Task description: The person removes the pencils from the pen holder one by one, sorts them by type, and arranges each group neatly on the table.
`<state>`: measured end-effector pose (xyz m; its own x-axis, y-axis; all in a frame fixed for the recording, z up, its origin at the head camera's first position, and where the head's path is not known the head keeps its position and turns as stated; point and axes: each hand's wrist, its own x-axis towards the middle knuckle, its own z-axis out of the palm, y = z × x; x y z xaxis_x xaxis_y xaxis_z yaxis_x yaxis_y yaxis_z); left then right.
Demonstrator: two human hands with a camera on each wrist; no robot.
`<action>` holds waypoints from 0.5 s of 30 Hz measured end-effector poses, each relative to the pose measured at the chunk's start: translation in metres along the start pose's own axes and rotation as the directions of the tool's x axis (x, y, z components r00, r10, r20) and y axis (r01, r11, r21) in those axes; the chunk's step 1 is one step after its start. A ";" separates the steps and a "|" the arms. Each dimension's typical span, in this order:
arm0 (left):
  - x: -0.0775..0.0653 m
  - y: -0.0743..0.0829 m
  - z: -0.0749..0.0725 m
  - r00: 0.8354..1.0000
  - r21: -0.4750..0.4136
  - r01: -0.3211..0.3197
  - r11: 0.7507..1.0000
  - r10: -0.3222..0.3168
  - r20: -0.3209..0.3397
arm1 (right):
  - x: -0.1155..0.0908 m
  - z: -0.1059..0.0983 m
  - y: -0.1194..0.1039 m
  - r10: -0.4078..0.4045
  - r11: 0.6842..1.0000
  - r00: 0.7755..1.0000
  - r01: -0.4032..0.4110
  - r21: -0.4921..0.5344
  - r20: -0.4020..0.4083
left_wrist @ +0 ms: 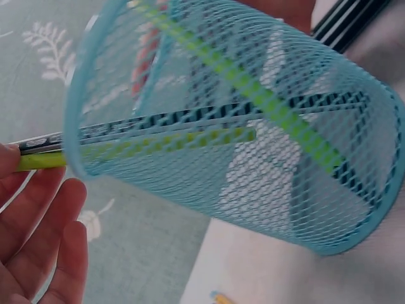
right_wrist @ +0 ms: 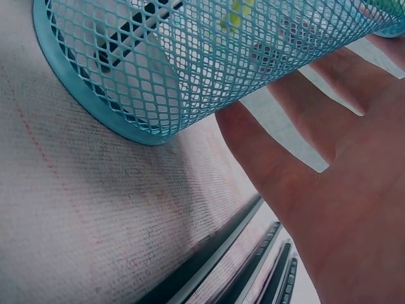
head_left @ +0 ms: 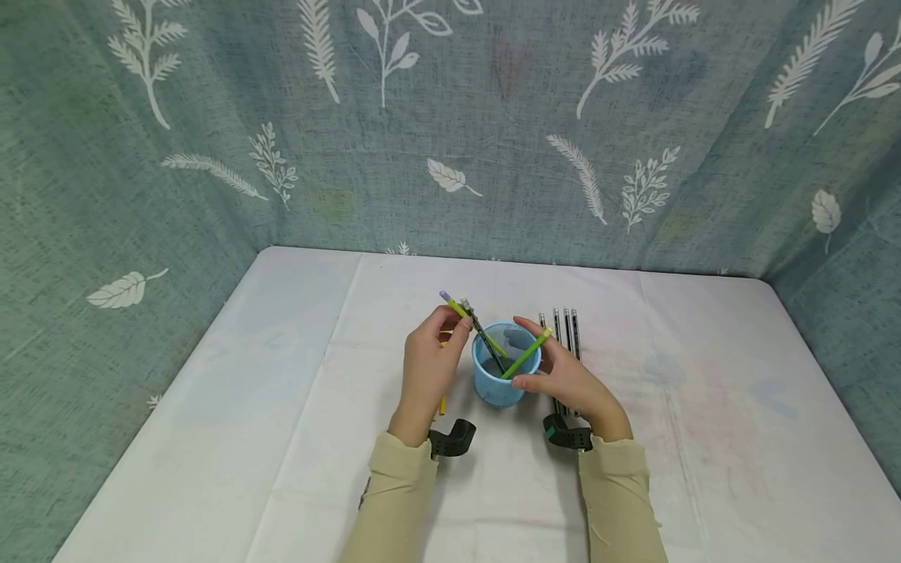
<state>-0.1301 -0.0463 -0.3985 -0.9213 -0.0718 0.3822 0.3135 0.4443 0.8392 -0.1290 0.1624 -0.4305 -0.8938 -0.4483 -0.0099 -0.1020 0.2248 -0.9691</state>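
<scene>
A light blue mesh pencil cup [head_left: 498,391] stands on the white cloth between the hands. My left hand [head_left: 431,356] pinches a yellow-green pencil [head_left: 453,303] at the cup's left, its lower end inside the cup. A black patterned pencil [head_left: 482,331] leans in the cup right beside it, against the left fingertips [left_wrist: 9,158]; whether they hold it too I cannot tell. Another green pencil [head_left: 529,353] leans toward the right rim. My right hand [head_left: 566,383] holds the cup from the right, thumb near the front rim and fingers around the far side.
Several dark pencils [head_left: 567,328] lie side by side right of the cup, partly under the right hand and wrist. A yellow pencil [head_left: 443,405] lies by the left wrist, mostly hidden. Patterned grey-green curtains [head_left: 450,133] border the table's back and sides.
</scene>
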 end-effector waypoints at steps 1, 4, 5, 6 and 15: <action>0.000 0.001 -0.002 1.000 -0.009 -0.002 1.000 0.002 -0.006 | 0.000 0.000 -0.001 0.002 1.000 1.000 -0.002 0.007 0.001; 0.001 0.003 -0.005 0.999 -0.032 -0.025 0.999 0.024 -0.024 | -0.002 0.001 -0.008 0.006 1.000 1.000 -0.006 0.028 0.005; 0.000 0.004 -0.006 0.999 -0.037 -0.036 0.999 0.034 -0.030 | -0.003 0.001 -0.012 0.010 0.999 1.000 -0.010 0.031 0.005; 0.000 0.006 -0.007 0.998 -0.043 -0.046 0.998 0.044 -0.037 | -0.005 0.002 -0.017 0.012 0.999 1.000 -0.012 0.034 0.007; 0.000 0.019 -0.020 0.989 -0.060 -0.104 0.993 0.097 -0.111 | -0.009 0.002 -0.028 0.024 0.999 1.000 -0.024 0.048 0.021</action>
<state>-0.1195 -0.0560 -0.3753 -0.8551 -0.1273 0.5026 0.4211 0.3951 0.8165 -0.1169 0.1581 -0.4038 -0.8869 -0.4605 -0.0378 -0.0590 0.1939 -0.9793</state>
